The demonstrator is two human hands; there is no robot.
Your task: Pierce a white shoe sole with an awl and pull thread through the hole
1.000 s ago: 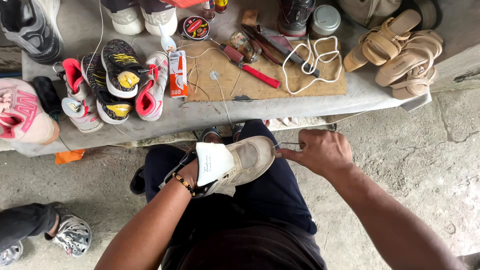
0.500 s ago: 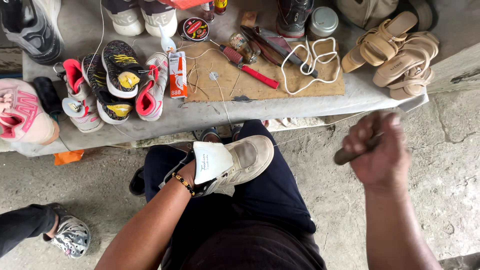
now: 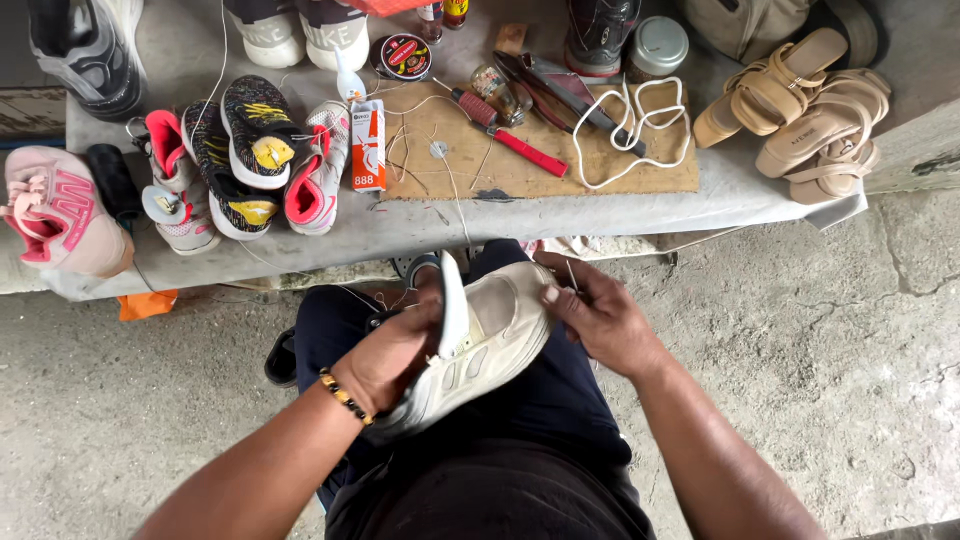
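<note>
Beige sneaker (image 3: 480, 350) sits on the lap, sole turned left. Left hand (image 3: 390, 355) wraps it from the sole side, fingers closed around it. Right hand (image 3: 595, 315) at the toe, fingertips pinched on a thin needle (image 3: 571, 277).

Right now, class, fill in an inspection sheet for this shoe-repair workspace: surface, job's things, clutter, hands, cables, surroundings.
Surface: grey concrete ledge bearing a brown cardboard mat.
Job's things: beige sneaker on the lap; thin needle-like tool at its toe.
Clutter: colourful sneakers, tan sandals, red-handled tool, round polish tin.
Hands: left hand grips the sneaker; right hand pinches the tool.
Cables: white cord looped on the mat.
Surroundings: cracked concrete floor.
</note>
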